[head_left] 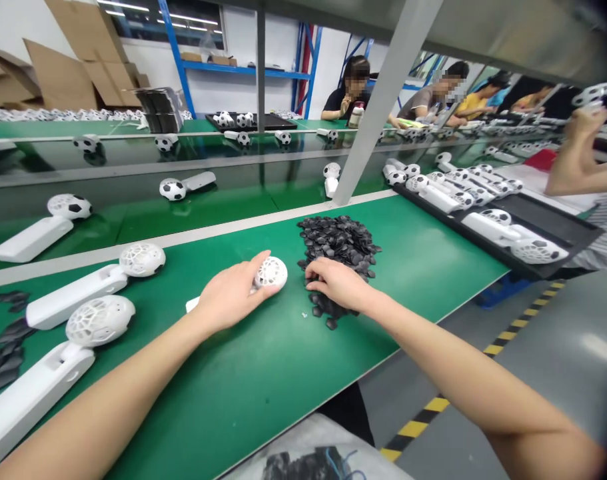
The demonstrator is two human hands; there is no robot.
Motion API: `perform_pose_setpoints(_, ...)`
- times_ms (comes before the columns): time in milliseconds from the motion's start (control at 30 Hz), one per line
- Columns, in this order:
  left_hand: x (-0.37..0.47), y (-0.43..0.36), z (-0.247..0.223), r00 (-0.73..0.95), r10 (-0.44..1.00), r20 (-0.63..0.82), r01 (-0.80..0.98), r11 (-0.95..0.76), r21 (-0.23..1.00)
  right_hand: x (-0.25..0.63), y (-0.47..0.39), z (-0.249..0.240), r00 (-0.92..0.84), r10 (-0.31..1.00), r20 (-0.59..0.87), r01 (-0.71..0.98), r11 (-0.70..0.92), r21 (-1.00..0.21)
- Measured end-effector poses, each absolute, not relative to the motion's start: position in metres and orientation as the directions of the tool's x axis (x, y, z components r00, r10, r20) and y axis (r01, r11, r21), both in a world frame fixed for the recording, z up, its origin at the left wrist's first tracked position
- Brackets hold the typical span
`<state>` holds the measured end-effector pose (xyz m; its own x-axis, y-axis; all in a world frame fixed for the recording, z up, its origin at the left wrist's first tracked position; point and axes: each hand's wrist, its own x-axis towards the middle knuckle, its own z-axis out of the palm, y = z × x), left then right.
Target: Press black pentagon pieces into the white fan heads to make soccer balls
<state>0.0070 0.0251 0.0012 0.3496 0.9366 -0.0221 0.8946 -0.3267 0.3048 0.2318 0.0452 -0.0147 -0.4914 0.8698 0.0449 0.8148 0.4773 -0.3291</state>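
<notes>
My left hand (233, 290) is closed around a white handheld device with an openwork soccer-ball head (272, 273); thumb and fingers grip the ball from both sides. Part of its white handle (192, 305) shows beyond the hand, and the rest is covered. At the left edge of a pile of black pentagon-like pieces (340, 240), my right hand (336, 283) has its thumb and fingers drawn together. Whether a piece is between its fingertips is hidden. Both hands rest low over the green tabletop (263, 380).
Two similar white devices (100, 320) lie at the left, beside more black pieces (6, 353). Behind, a green conveyor (253, 180) carries finished-looking soccer-ball devices. A black tray (538, 267) full of them stands right, near a slanted grey post (378, 100). Several co-workers sit beyond.
</notes>
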Motion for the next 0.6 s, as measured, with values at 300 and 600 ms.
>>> perform_pose_setpoints(300,0.009,0.0,-0.001,0.458,0.889,-0.015,0.855,-0.435,0.283,0.224,0.018,-0.003,-0.573,0.777,0.26,0.639,0.622,-0.452)
perform_pose_setpoints(600,0.004,0.002,-0.006,0.444,0.895,0.038,0.839,-0.43,0.334,0.201,-0.011,-0.007,-0.578,0.698,0.423,0.47,0.709,-0.526)
